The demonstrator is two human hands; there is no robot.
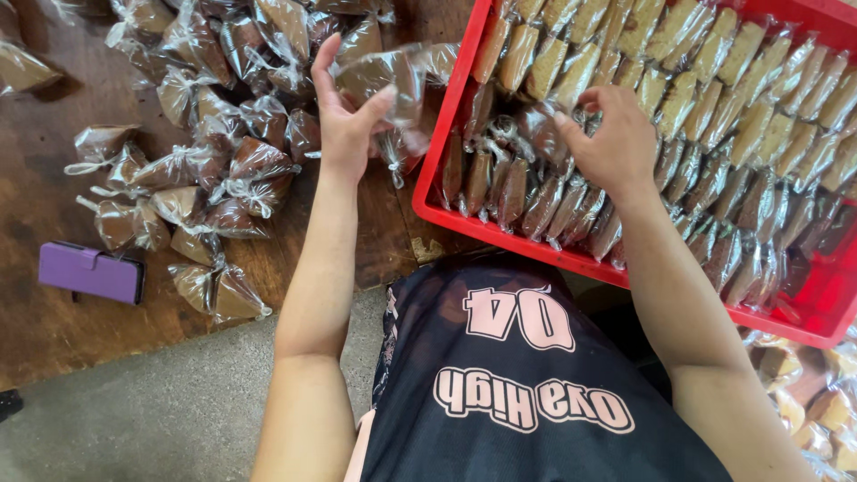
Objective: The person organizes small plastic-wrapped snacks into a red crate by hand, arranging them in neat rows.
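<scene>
A clear plastic packet (393, 85) holding a brown wedge of cake was held just outside the left wall of the red tray (437, 192), above the wooden table (45, 187). It was pinched by the left hand (344, 120), thumb and fingers closed on the film. The packet was judged light, soft and crinkly, the film slippery and the cake easily crushed; the twisted, tied neck was judged the safest place to grip. Inside the tray, near its front left corner, the right hand (616, 143) was laid on a row of dark wrapped slices (536, 201), fingers curled down among them; whether one was gripped could not be told. Behind these, paler slices (705, 71) were stacked on edge. Left of the tray, a loose heap of tied packets (214, 143) was spread, and further left a purple wallet-like case (89, 272).
</scene>
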